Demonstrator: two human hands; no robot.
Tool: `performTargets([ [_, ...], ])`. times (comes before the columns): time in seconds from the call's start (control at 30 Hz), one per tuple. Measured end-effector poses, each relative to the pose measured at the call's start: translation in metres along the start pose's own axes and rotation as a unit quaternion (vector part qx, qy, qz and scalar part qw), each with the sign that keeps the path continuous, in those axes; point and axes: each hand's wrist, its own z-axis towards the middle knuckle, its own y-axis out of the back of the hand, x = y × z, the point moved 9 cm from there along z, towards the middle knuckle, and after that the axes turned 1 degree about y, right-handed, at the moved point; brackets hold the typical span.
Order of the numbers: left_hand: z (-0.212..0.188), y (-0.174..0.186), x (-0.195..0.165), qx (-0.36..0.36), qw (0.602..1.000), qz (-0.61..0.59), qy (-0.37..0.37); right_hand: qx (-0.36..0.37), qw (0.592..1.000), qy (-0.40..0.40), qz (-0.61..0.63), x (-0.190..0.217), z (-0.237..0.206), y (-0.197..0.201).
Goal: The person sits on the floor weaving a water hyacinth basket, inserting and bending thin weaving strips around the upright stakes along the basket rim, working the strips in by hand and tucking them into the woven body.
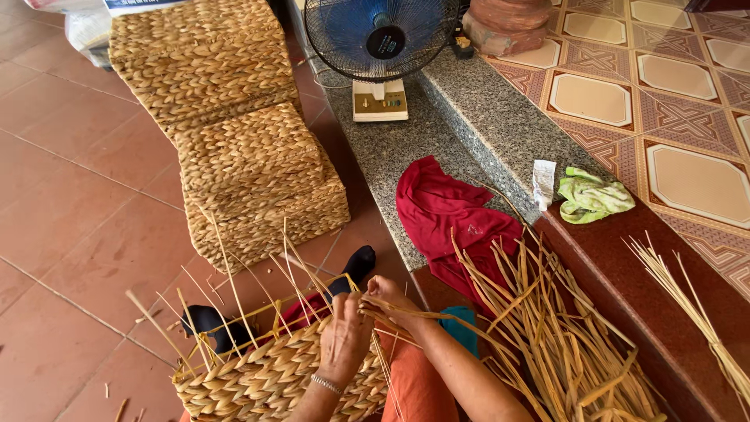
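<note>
The basket [273,379], half woven, is sitting on the person's lap at the bottom of the view, its stiff upright strands sticking out above the finished braided wall. The left hand [344,336] is pressing against the top edge of the weave, fingers curled over a strand there. The right hand [388,295] is pinching a long straw strand [426,316] and drawing it across toward the rim. Judging by this, the weaving of the upper rows is in hand; the next move is calling for the strand to be tucked between the uprights and pulled snug while the other hand is bracing the wall. Just to the right, a loose heap of straw [562,336] is lying on the step, with a red cloth [449,215] beyond it. Farther off, finished baskets [234,148] are standing stacked on the floor tiles [70,203], and a fan [380,47] is facing this way.
</note>
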Motion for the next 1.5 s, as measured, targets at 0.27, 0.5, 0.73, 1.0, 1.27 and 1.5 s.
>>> performTargets([
  [0.27, 0.022, 0.007, 0.053, -0.076, 0.903, -0.393, 0.154, -0.088, 0.983, -0.038, -0.158, -0.012, -0.001, 0.025],
  [0.5, -0.018, 0.053, 0.091, -0.116, 0.801, -0.559, 0.182, 0.057, 0.986, -0.094, 0.129, -0.012, -0.018, 0.003],
  [0.73, -0.045, 0.044, 0.095, -0.143, 0.818, -0.525, 0.185, 0.145, 0.985, -0.07, -0.061, -0.008, -0.011, 0.008],
  [1.0, -0.073, 0.049, 0.122, -0.186, 0.788, -0.568, 0.145, -0.028, 0.999, -0.043, 0.009, -0.03, -0.004, 0.038],
  [1.27, -0.075, 0.027, 0.117, -0.154, 0.829, -0.511, 0.17, 0.103, 0.994, -0.04, 0.024, 0.0, -0.012, 0.027],
  [1.5, -0.086, 0.046, 0.116, -0.205, 0.832, -0.489, 0.162, -0.105, 0.963, -0.096, -0.228, -0.013, -0.002, 0.076],
])
